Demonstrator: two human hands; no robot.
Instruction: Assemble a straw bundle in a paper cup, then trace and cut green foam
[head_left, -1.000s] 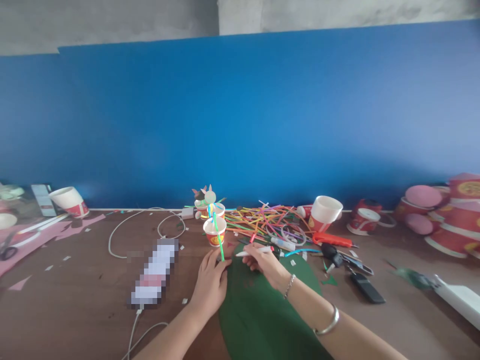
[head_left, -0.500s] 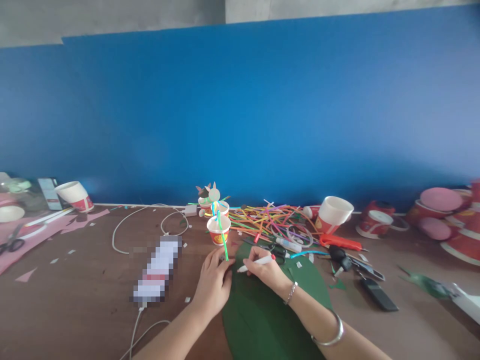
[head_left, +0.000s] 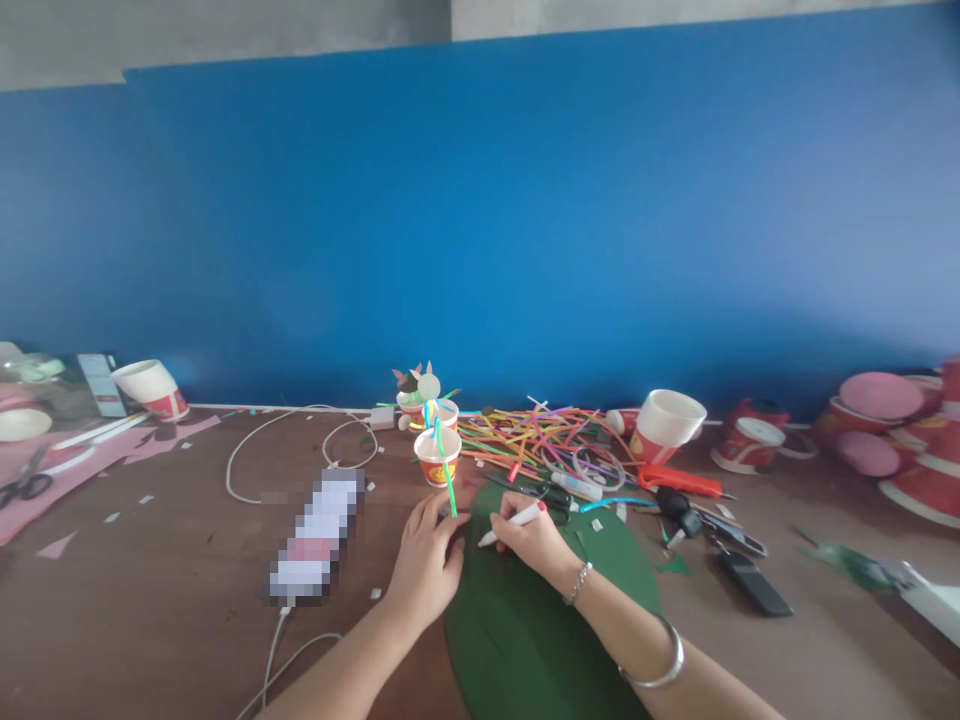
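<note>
No legible text; marks on red-white cup (head_left: 430, 466) too small to read

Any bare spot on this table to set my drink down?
The table has bare patches between the phone and pink paper, apart from small scraps, and between the keys and right forearm. Beyond the right hand, straws crowd it.

Brown table (head_left: 172, 620), whole lower part of frame. Green paper (head_left: 547, 640) lies flat, bottom centre. Phone (head_left: 319, 530) lower left of centre, white cable (head_left: 275, 640) at its near end — screen blurred. Pink paper (head_left: 142, 445) at left edge, small paper scraps (head_left: 112, 518) about. Straw pile (head_left: 525, 435) just right of centre, small cup (head_left: 438, 460) at its left. Right of centre — tall cup (head_left: 667, 425), orange tool (head_left: 686, 482), keys (head_left: 679, 512), black fob (head_left: 754, 583).
</note>
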